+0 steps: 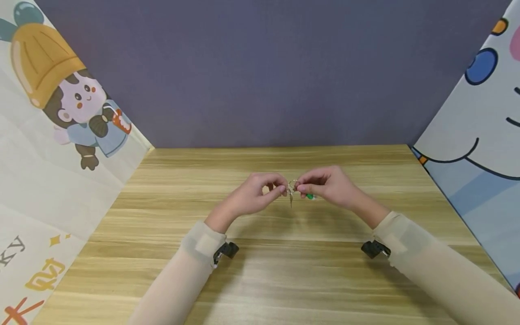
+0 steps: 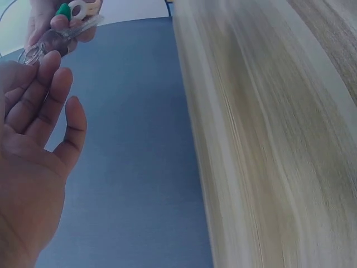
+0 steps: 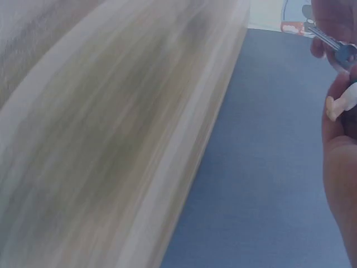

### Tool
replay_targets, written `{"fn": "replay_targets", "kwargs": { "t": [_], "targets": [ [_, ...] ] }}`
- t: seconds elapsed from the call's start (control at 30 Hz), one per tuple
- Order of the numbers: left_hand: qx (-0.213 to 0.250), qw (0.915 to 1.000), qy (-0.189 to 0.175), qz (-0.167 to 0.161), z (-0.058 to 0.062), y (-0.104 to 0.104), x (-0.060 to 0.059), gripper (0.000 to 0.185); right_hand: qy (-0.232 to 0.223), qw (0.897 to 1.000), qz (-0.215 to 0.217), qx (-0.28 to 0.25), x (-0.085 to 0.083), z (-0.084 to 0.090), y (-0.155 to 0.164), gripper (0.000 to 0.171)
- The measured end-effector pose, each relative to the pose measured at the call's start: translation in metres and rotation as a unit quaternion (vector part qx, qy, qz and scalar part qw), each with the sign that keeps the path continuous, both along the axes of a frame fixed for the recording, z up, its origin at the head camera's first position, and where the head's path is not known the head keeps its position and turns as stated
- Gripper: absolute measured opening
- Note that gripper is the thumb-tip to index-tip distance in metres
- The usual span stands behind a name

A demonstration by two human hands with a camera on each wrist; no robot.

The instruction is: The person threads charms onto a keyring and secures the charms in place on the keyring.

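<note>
Both hands meet over the middle of the table at a metal key ring (image 1: 292, 183). My left hand (image 1: 258, 193) pinches its left side between thumb and index finger, the other fingers loosely bent in the left wrist view. From the ring a key (image 1: 291, 200) hangs down; the right wrist view shows the silver key blade (image 3: 328, 39) between the hands. My right hand (image 1: 333, 187) pinches the ring's other side. Below its fingers sticks out a small green and white charm (image 1: 310, 197), whose pale end (image 3: 343, 102) shows in the right wrist view.
Under the hands lies a wood-grain table (image 1: 284, 280). A grey-blue panel (image 1: 276, 76) rises along its far edge. Printed cartoon panels stand on the left (image 1: 48, 189) and right (image 1: 459, 131). Each wrist wears a small black camera, the left camera (image 1: 225, 251) and the right camera (image 1: 375, 248).
</note>
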State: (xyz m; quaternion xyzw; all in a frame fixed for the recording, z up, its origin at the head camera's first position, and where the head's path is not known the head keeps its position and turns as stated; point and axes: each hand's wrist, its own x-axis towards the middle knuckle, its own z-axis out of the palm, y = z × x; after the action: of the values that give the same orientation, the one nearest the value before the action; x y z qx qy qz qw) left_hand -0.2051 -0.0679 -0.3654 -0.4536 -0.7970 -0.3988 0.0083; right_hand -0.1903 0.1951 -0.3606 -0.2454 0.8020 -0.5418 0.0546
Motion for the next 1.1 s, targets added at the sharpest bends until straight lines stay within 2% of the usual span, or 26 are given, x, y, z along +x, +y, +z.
{"fn": "replay_targets", "kwargs": {
  "t": [0.23, 0.33, 0.53, 0.77, 0.83, 0.9, 1.0, 1.1],
  "targets": [
    [0.012, 0.9999, -0.001, -0.01, -0.001, 0.002, 0.0, 0.015, -0.015, 1.0, 0.002, -0.021, 0.001, -0.002, -0.003, 0.014],
    [0.013, 0.9999, -0.002, -0.003, -0.004, 0.003, -0.001, 0.016, -0.031, 0.999, -0.004, -0.02, 0.002, -0.001, -0.005, 0.016],
    [0.017, 0.9991, -0.025, 0.028, -0.007, 0.005, -0.001, 0.018, -0.052, 0.998, -0.041, -0.012, 0.002, 0.002, -0.008, 0.018],
    [0.05, 0.9963, -0.013, 0.069, -0.006, 0.007, -0.002, 0.015, -0.057, 0.997, -0.055, -0.006, 0.005, 0.005, -0.014, 0.018],
    [0.064, 0.9937, -0.03, 0.087, -0.006, 0.009, -0.002, 0.015, -0.06, 0.996, -0.064, -0.005, 0.004, 0.005, -0.016, 0.019],
    [0.081, 0.9884, -0.073, 0.106, -0.007, 0.01, -0.001, 0.017, -0.068, 0.995, -0.073, -0.007, 0.004, 0.004, -0.018, 0.02],
    [0.115, 0.9736, -0.152, 0.126, -0.009, 0.012, -0.001, 0.018, -0.077, 0.993, -0.085, -0.017, 0.003, 0.003, -0.021, 0.023],
    [0.136, 0.9603, -0.202, 0.137, -0.011, 0.013, 0.0, 0.02, -0.085, 0.991, -0.101, -0.025, 0.002, 0.003, -0.023, 0.023]
  ]
}}
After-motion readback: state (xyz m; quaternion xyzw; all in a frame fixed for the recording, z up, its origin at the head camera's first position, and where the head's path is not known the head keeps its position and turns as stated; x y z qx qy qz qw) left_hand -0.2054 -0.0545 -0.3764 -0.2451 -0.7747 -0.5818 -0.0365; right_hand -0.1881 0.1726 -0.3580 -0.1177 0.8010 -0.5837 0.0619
